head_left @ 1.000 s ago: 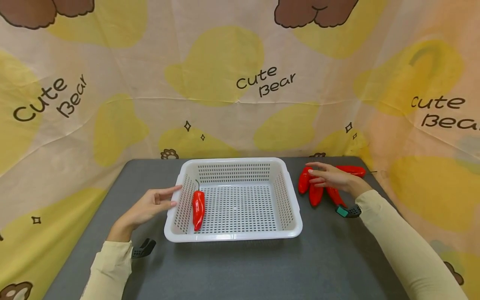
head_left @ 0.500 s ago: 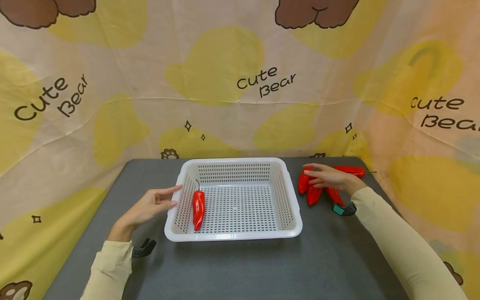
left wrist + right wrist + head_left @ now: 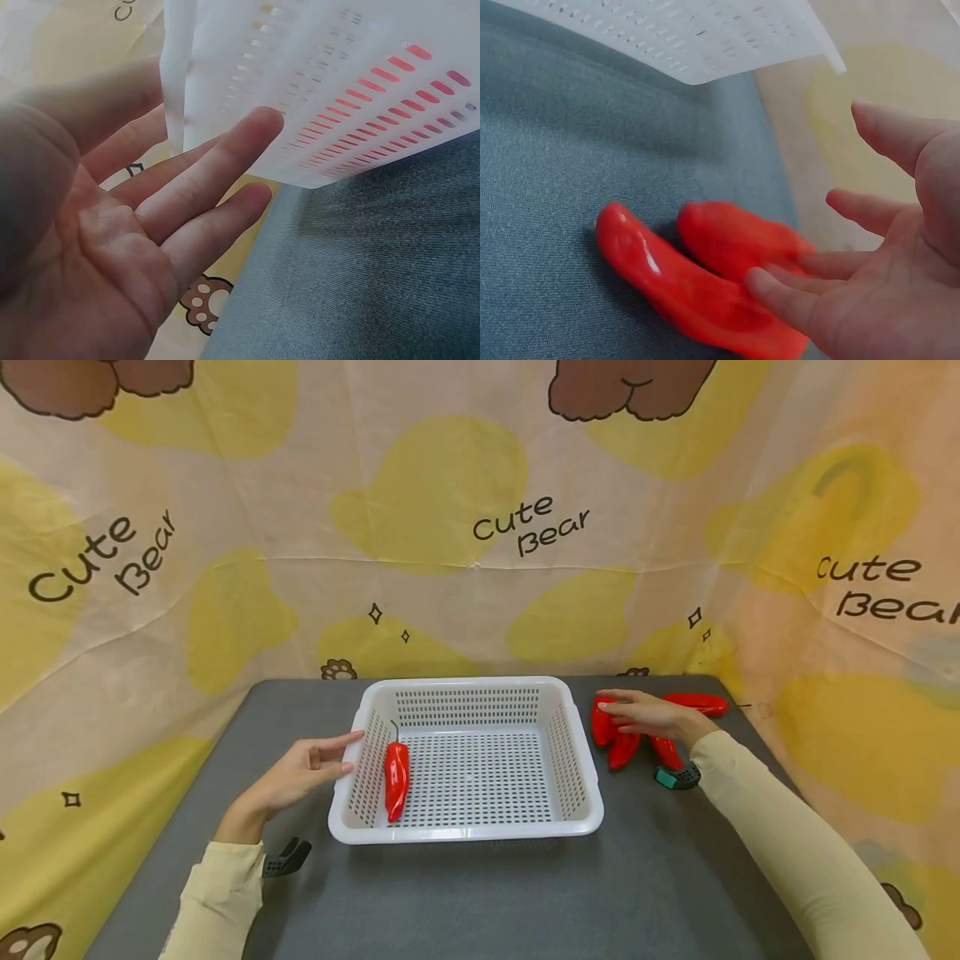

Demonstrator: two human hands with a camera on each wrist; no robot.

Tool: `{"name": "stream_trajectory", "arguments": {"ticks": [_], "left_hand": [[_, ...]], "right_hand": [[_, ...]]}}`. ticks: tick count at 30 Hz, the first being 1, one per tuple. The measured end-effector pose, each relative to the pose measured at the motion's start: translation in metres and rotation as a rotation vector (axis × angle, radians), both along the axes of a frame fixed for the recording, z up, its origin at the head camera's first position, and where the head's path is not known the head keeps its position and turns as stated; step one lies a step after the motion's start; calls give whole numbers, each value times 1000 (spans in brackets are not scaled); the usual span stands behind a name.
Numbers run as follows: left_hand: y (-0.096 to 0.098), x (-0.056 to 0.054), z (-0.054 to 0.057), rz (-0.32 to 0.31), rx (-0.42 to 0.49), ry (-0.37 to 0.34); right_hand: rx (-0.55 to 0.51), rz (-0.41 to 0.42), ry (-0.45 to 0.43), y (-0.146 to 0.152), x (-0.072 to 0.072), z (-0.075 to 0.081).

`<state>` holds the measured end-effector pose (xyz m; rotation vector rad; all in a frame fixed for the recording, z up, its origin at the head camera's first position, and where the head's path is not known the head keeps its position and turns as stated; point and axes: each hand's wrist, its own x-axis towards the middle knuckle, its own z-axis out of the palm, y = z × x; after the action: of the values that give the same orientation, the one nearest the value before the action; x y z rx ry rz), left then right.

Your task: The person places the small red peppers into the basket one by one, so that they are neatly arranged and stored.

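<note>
Since the earlier frames, the right hand [image 3: 647, 713] and the front red peppers [image 3: 624, 752] under it have slid slightly toward the basket [image 3: 465, 834]; the left hand [image 3: 288, 777] and the basket look unmoved.

One red pepper [image 3: 397, 781] lies lengthwise along the basket's left side, stem to the back. The other peppers are bunched on the counter [image 3: 480, 902] right of the basket, partly hidden by the hand; a rear pepper [image 3: 697, 703] lies crosswise, its stem near the counter's right edge.

Counter: dark grey, matte. Printed cloth [image 3: 435, 610], bear motifs and lettering, rises behind and at both sides. Basket's back rim looks close to the far edge; narrow gap between basket and peppers, wide strip of counter in front.

Hands well apart. Left: fingers extended, loosely spread, tips touching the basket's left rim. Right: fingers loose and parted, lower tips resting against the peppers.
</note>
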<state>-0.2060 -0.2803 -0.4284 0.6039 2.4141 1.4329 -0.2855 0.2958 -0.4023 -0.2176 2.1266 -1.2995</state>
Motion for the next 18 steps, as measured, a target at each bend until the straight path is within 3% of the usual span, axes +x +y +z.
{"name": "stream_trajectory", "arguments": {"ticks": [8, 18], "left_hand": [[1, 0, -3, -4, 11, -8], [-1, -1, -4, -30, 51, -12]], "right_hand": [[52, 8, 17, -9, -6, -4], [216, 35, 90, -22, -12, -7]]}}
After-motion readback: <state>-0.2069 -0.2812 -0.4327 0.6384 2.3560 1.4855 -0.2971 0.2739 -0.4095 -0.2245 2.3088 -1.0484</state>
